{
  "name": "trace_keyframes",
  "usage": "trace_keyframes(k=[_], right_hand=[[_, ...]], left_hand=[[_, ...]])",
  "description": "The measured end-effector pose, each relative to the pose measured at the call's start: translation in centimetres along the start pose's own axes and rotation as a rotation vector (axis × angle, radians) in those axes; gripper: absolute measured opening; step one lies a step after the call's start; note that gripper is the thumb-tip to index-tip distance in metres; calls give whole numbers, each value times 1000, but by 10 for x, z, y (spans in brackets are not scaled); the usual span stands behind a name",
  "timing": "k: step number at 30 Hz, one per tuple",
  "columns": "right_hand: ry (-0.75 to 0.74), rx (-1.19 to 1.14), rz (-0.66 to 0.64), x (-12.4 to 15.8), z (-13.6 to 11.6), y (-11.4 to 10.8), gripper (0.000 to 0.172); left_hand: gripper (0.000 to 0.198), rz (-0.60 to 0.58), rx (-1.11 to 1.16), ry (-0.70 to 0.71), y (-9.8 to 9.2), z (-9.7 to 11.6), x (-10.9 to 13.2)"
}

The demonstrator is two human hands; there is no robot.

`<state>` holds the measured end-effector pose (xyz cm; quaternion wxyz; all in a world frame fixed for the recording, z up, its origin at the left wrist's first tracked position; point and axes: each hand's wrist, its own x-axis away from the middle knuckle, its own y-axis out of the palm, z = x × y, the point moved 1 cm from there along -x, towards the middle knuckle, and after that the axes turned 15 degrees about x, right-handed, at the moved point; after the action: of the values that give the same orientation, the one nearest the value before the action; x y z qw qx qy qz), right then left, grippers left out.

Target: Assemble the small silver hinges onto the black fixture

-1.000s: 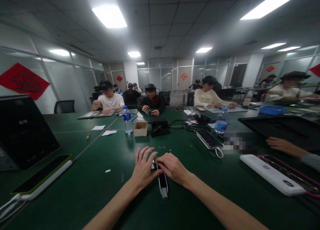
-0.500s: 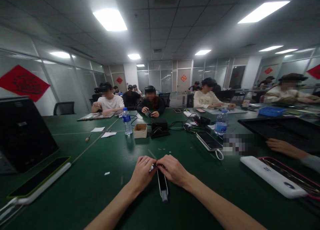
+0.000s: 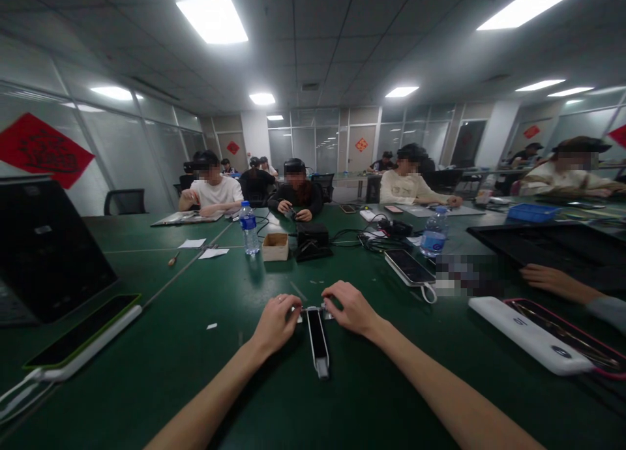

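A narrow dark strip with a pale, silvery frame [image 3: 319,338] lies lengthwise on the green table in front of me, its grey block-like end towards me. At its far end a thin crosspiece runs sideways between my hands. My left hand [image 3: 274,323], with a ring on one finger, is closed at the left end, fingertips pinched by a small shiny piece. On the other side my right hand [image 3: 353,310] has its thumb and forefinger pinched at the right end, above another small silvery piece. The fingertips hide exactly what each pinch holds.
Ahead are a water bottle [image 3: 250,231], a small cardboard box [image 3: 275,248] and a black device [image 3: 313,241] with cables. Phones on power banks lie left and right [image 3: 411,269]. A co-worker's hand [image 3: 557,284] rests by a black tray at right.
My hands have drawn apart from above the strip's far end to either side, and the crosspiece between them now shows. The whole view has shifted slightly.
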<state>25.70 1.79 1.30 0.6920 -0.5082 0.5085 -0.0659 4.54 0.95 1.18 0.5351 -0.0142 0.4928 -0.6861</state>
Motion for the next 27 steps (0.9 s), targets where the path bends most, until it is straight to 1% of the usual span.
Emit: trace_keyframes(k=[5,8,17,21,27], right_hand=[[64,37,-223,3,14,-1,11],[71,21,-289,3,15,1,11],[84,-58,-331,2,12,1,10],[94,-97,-344,3,13,2,12],[100,-132,-336,3,14,3,13]], left_hand=[[13,-57,82,-156,-4,-6,-2],[13,-80,106,-191,-4,-7,-3],[15,-103,134,-251,-1,-11,-3],[17,-110,136,-237,0,-14,-3],[15,-70,110,-247,1,-15,-3]])
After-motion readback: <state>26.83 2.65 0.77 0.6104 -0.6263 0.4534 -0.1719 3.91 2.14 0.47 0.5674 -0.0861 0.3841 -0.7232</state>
